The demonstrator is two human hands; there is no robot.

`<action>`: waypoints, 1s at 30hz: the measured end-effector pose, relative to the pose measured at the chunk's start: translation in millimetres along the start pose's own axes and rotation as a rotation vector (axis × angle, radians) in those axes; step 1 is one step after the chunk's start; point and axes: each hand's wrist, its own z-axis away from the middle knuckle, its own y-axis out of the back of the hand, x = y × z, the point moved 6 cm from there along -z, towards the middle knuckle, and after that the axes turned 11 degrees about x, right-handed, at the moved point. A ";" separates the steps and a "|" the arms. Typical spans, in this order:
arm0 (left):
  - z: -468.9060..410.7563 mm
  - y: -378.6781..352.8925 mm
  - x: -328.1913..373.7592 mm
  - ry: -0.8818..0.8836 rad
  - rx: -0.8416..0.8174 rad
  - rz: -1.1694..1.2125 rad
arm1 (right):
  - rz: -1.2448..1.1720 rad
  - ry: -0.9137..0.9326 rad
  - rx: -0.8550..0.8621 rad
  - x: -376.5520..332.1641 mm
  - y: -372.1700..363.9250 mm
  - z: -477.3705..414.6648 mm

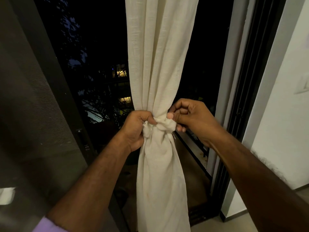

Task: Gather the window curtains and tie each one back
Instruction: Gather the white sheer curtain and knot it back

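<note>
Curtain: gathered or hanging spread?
Gathered. The curtain narrows to a bunched knot that the left hand and right hand grip, then flares below.

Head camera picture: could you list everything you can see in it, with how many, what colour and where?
curtain: one, cream white, centre, hanging down, gathered at mid-height
knot: one, cream, cinching the curtain where both hands meet
screen door: one, dark frame with grey mesh, left
door latch: one, dark, on the screen door's frame
window frame: one, black tracks, right of the curtain
wall: one, white, far right
wall switch: one, white, on the wall at the right edge
lit windows: a few, yellow, outside in the dark
sleeve: one, lilac, bottom left
left hand: one, gripping the knot's left side
right hand: one, fingers pinching the knot's right side
</note>
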 end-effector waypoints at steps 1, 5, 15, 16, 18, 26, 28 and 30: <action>-0.1 -0.8 0.1 -0.002 -0.001 -0.003 | 0.006 -0.001 0.014 -1.2 -1.3 -2.7; -0.8 -4.1 0.3 0.008 -0.007 0.013 | 0.010 0.018 0.118 -0.4 -2.7 -10.6; -2.9 0.1 0.6 -0.042 0.088 0.002 | 0.030 0.046 0.114 18.4 12.3 38.7; -2.7 -1.8 0.3 -0.039 0.083 0.004 | 0.103 0.086 0.100 14.9 9.4 38.7; -1.9 -5.2 -1.7 -0.029 0.081 0.010 | 0.110 0.104 0.151 12.2 7.8 35.3; -2.6 -5.4 -1.1 -0.034 0.101 -0.031 | -0.237 -0.343 0.201 19.5 4.9 24.7; -1.8 -3.1 -0.3 -0.021 0.088 -0.054 | -0.262 -0.411 0.149 19.2 2.9 21.4; -0.6 -2.2 -0.5 -0.023 0.060 -0.068 | -0.305 -0.426 0.158 16.7 6.2 18.9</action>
